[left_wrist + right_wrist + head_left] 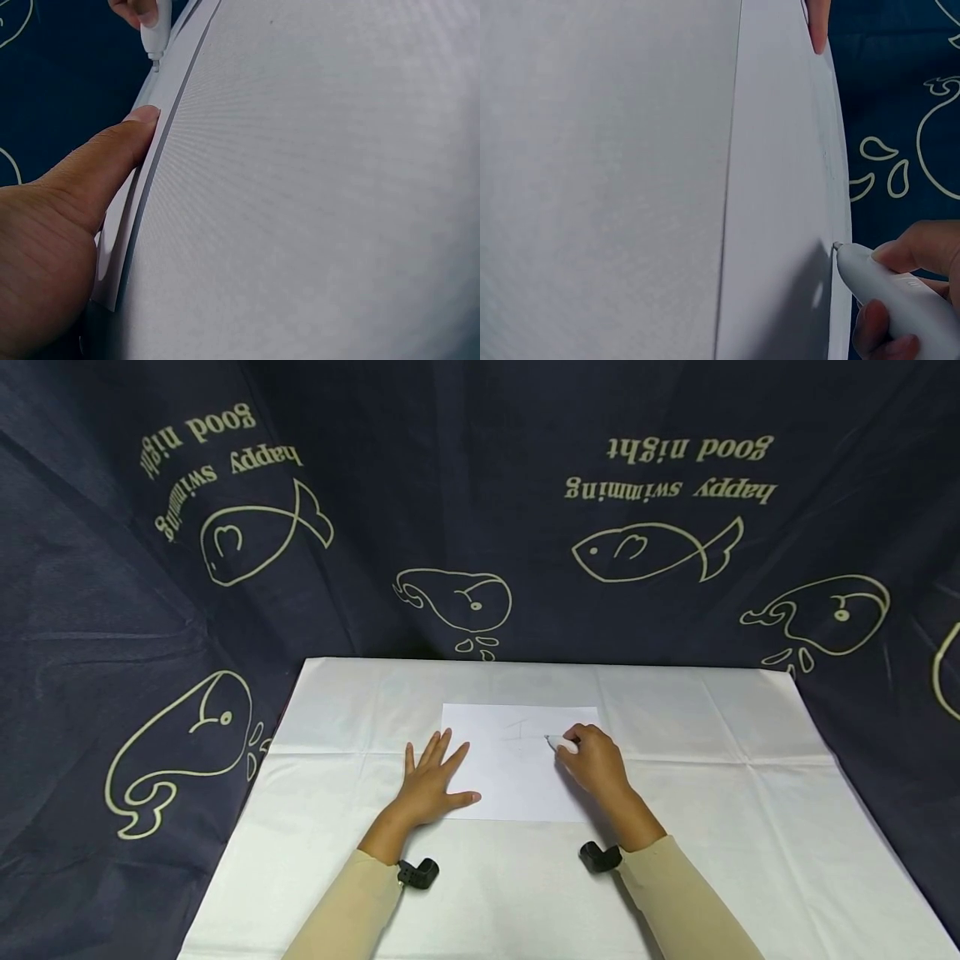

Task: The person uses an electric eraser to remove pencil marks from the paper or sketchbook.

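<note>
Head view: pen (562, 744) is over the right part of the paper (517, 785), just in from its right edge. Tip points left and a bit far; long axis runs mostly left-right, rear end going right and near into the right hand (597, 764). Pen is tilted, tip low. Tip is at the paper surface; cannot tell if it actually touches.

Right hand grasps the pen, thumb and fingers curled round the barrel; right wrist view shows the thumb along the barrel.

Left hand (426, 792) grips nothing, fingers spread, lying across the paper's left edge. Thumb points right and rests on the paper near its near edge; index finger reaches far and right, also on the paper; little finger is off it, to the left.

Paper lies flat, long side left-right. Faint marks (517, 728) on its far half, left of the tip, too thin to read.

Paper is on a white cloth (487, 902) with crease lines. Beige sleeves (341, 914) come in from the near side, a black device (418, 873) at each wrist. Dark curtain (450, 460) beyond, printed with fish, whales and upside-down lettering.
</note>
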`<state>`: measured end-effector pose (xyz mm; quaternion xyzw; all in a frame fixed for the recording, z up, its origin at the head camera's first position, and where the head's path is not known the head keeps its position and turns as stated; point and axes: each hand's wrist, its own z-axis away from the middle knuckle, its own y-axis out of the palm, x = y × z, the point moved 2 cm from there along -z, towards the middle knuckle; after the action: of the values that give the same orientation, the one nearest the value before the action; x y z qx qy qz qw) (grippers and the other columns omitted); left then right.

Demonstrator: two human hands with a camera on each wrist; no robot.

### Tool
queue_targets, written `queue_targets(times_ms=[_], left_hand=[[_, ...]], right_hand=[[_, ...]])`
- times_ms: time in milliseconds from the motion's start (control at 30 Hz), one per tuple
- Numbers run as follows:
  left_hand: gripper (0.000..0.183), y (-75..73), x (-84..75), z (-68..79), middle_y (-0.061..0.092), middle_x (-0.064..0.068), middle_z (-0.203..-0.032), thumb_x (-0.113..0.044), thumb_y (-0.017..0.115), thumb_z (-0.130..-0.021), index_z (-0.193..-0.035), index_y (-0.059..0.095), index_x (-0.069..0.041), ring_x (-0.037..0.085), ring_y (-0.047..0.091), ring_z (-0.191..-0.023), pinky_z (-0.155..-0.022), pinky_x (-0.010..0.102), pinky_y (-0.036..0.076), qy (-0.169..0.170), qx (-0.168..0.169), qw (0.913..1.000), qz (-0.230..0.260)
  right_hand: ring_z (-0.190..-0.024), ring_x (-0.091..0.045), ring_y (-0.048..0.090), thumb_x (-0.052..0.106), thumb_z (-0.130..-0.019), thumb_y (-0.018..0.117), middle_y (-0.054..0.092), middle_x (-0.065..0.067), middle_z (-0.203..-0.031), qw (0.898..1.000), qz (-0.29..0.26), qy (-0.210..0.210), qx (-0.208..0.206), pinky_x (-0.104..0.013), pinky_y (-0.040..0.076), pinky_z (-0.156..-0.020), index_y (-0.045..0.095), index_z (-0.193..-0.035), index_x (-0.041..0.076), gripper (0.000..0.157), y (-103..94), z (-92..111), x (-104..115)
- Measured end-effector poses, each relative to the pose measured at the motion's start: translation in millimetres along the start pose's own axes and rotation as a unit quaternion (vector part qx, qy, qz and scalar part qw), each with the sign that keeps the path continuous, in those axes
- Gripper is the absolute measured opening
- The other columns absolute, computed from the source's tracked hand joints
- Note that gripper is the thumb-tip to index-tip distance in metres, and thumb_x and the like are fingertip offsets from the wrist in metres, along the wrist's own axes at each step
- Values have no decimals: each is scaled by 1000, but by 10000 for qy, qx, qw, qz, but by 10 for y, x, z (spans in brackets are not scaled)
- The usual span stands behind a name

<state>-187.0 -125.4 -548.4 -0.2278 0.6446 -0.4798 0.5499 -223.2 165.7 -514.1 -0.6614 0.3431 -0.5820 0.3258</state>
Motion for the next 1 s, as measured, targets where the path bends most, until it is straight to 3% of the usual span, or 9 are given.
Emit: queue_targets(times_ms=[333,1000], left_hand=[[90,0,0,4,8,15,-171,-59,69,-88,-160,33,-20,35,2,-160,-119,71,-10,31,-54,10000,-20],[92,22,15,-5,5,12,-172,-62,68,-88,-161,29,-22,33,-1,-160,-120,69,-12,-34,10,10000,-64]], right_hand=[[-90,-33,67,16,-89,69,69,-19,-100,10000,-17,33,29,-50,54,-82,72,-104,-1,23,-36,10,-12],[-80,-29,65,17,-87,72,69,-18,-95,10000,-84,-7,-26,-47,53,-75,72,-100,0,21,-1,-2,4]])
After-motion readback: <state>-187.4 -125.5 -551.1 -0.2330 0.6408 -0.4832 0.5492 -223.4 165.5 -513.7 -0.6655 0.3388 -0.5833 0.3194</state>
